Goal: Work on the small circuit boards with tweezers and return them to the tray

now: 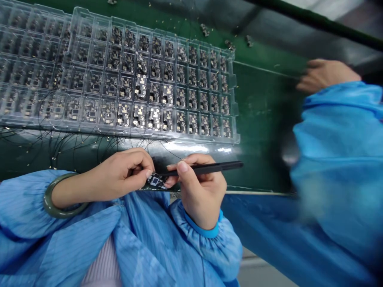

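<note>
My left hand pinches a small black circuit board at the near edge of the green bench. My right hand is closed round a thin black stick tool, whose tip rests on the board. Both wrists come out of blue smock sleeves, and a green bangle circles my left wrist. Just beyond my hands lies a clear plastic tray with several rows of pockets, each holding a small circuit board.
Thin black wires lie loose on the green bench in front of the tray. A co-worker in a blue sleeve reaches in from the right, with a hand near the bench's far edge. Small parts lie scattered behind the tray.
</note>
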Demonstrator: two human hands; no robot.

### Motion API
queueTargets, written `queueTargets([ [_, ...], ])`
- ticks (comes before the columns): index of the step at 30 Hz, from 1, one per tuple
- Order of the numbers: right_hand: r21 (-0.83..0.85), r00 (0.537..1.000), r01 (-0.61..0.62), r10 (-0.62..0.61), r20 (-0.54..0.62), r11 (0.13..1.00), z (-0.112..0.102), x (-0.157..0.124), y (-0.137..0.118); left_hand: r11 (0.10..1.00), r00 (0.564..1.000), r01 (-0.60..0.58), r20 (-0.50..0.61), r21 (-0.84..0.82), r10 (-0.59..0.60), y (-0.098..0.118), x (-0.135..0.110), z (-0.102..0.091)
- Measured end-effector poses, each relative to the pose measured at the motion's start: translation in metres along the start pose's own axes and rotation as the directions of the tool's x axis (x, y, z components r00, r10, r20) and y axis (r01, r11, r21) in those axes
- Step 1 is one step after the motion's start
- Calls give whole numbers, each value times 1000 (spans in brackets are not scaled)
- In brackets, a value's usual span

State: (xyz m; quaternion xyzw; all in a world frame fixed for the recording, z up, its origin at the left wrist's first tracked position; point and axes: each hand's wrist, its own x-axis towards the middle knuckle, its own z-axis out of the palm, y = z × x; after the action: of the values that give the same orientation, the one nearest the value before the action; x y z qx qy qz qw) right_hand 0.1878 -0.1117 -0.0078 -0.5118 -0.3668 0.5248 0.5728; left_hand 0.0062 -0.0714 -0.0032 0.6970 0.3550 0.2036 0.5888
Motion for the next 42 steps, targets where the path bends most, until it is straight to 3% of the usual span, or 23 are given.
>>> queueTargets([
  [4,5,1000,-2,2,30,1000,-2,1,5,1000,1000,5,-6,-9,-5,-1,0,0],
  [23,-80,991,114,-119,-61,990,3,-2,12,999,999,33,-26,-25,-34,-1,1,0],
  [36,82,995,41,-33,-98,996,5,0,13,999,998,31,-51,-8,-31,-1,-1,-1],
  [42,44,996,51,-47,-80,998,6,0,16,1000,998,20,-60,-5,-20,-1,0,0],
])
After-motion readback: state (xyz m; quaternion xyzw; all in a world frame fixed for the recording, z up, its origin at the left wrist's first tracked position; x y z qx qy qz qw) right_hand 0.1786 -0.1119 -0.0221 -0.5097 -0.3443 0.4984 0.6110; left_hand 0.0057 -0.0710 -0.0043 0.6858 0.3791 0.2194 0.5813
